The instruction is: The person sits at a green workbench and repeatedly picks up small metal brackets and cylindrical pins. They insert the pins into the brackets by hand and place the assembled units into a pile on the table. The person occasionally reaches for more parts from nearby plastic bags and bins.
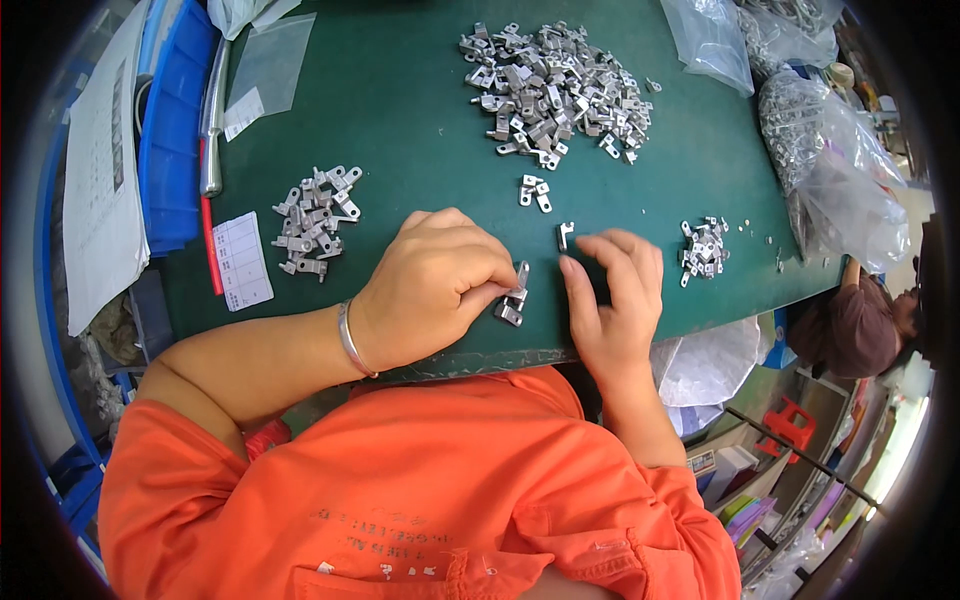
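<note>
My left hand, with a metal bangle at the wrist, is closed, thumb and forefinger pinching at a small silver metal bracket near the table's front edge. Just below those fingertips lies another small metal piece; whether the two are joined I cannot tell. To the right, my right hand is open, its thumb and fingers apart. Close by its fingertips stands a single bracket, seemingly not gripped. A few loose brackets lie farther up the green table.
A large heap of brackets covers the far middle. Smaller piles sit at left and right. A blue bin, a red pen and a paper label line the left side. Plastic bags of parts crowd the right edge.
</note>
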`<action>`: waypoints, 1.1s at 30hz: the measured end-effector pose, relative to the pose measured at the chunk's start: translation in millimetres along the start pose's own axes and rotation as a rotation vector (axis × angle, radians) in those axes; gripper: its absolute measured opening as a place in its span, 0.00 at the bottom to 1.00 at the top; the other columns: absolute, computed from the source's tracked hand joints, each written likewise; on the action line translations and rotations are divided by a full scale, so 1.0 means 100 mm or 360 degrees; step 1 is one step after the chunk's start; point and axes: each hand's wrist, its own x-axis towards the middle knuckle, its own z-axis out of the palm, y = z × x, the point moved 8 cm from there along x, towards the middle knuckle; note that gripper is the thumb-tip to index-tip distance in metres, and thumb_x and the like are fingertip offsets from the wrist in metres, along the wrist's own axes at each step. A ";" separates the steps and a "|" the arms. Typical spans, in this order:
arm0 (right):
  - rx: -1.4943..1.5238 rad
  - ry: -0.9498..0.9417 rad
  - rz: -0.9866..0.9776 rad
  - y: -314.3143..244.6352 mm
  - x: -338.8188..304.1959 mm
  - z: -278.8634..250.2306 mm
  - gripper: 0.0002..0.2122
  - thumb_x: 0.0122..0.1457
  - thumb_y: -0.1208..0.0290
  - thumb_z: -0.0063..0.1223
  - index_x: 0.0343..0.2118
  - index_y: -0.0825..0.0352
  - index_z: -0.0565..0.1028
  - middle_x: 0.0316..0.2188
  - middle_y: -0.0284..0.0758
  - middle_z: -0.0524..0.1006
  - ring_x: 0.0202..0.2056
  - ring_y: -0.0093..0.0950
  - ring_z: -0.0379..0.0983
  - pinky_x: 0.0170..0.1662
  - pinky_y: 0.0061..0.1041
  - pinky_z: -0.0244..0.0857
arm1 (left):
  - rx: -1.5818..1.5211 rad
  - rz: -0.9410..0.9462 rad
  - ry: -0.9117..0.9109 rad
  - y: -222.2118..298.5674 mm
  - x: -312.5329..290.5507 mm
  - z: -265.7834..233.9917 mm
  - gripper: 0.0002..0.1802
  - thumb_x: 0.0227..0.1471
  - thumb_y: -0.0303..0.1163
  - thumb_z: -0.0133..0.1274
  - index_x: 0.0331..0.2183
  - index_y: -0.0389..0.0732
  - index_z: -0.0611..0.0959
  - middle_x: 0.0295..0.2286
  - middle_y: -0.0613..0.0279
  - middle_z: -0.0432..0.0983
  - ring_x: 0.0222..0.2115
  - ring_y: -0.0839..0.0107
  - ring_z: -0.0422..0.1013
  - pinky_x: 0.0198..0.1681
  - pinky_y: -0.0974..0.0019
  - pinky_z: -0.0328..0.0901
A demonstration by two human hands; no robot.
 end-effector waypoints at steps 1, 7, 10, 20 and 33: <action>-0.0065 -0.0082 0.0033 0.04 0.04 0.04 0.08 0.46 0.80 0.62 0.31 0.68 0.76 0.32 0.36 0.73 0.33 0.36 0.68 0.38 0.32 0.62 | 0.0132 0.0009 0.0003 0.01 0.01 -0.01 0.08 0.37 0.19 0.62 0.24 0.41 0.83 0.28 0.66 0.78 0.30 0.67 0.72 0.36 0.66 0.62; 0.0496 -0.0192 0.0513 0.30 -0.01 0.07 0.03 0.52 0.79 0.58 0.30 0.69 0.77 0.30 0.34 0.73 0.30 0.27 0.68 0.36 0.23 0.62 | 0.0119 -0.0033 -0.0033 -0.02 0.00 0.03 0.07 0.38 0.21 0.61 0.24 0.42 0.82 0.29 0.69 0.78 0.32 0.68 0.71 0.38 0.65 0.59; 0.0952 -0.0275 0.0787 0.33 -0.02 0.06 0.03 0.58 0.78 0.54 0.30 0.72 0.76 0.31 0.30 0.73 0.28 0.17 0.65 0.33 0.15 0.60 | 0.0142 -0.0061 -0.0059 -0.02 0.01 0.02 0.07 0.39 0.22 0.61 0.26 0.43 0.82 0.29 0.69 0.78 0.32 0.68 0.71 0.38 0.65 0.59; 0.1184 -0.0250 0.0492 0.09 0.00 0.03 0.05 0.52 0.84 0.58 0.32 0.71 0.76 0.30 0.38 0.80 0.31 0.26 0.77 0.33 0.21 0.69 | -0.0267 -0.0125 0.0080 -0.02 0.01 -0.05 0.13 0.43 0.25 0.63 0.35 0.38 0.81 0.29 0.62 0.79 0.29 0.69 0.73 0.37 0.67 0.64; 0.0018 -0.0253 0.0031 0.07 0.37 0.27 0.08 0.47 0.78 0.61 0.32 0.69 0.77 0.32 0.37 0.73 0.35 0.38 0.68 0.38 0.32 0.64 | 0.0001 0.0012 -0.0047 0.00 -0.04 0.04 0.08 0.38 0.23 0.63 0.26 0.42 0.81 0.32 0.65 0.77 0.32 0.67 0.71 0.39 0.65 0.61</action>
